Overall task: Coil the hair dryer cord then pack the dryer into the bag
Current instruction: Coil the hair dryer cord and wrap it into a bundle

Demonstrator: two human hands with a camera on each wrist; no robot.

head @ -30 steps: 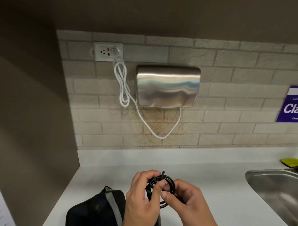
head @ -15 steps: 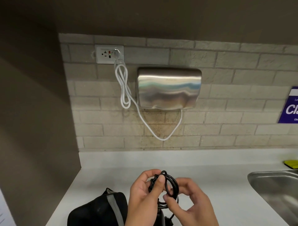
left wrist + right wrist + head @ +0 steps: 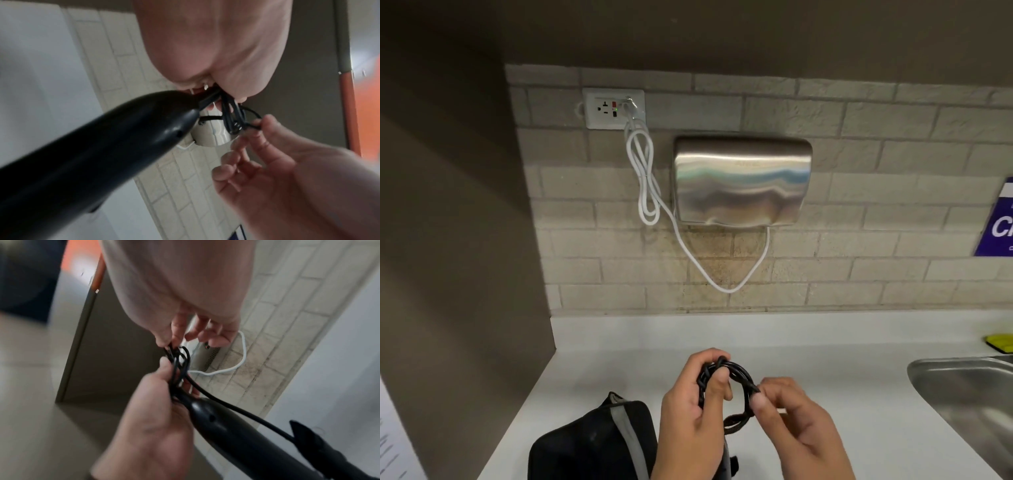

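Head view: our left hand (image 3: 693,407) grips the black cord coil (image 3: 726,383) above the near counter (image 3: 825,349); our right hand (image 3: 794,425) pinches one loop. The bag (image 3: 592,445) sits left.

Left-wrist view: the hair dryer (image 3: 92,154) hangs below; loosening could spring the loops.

Right-wrist view: the trailing plug (image 3: 304,433) might snag.

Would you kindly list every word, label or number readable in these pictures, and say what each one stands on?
"Cl": large white letters on the purple sign on the brick wall, cut off by the picture's right edge.
Smaller lines on that sign: too small to read.
Faint marking on the steel hand dryer: blurred, unreadable.
Print on the white paper at lower left: too small to read.
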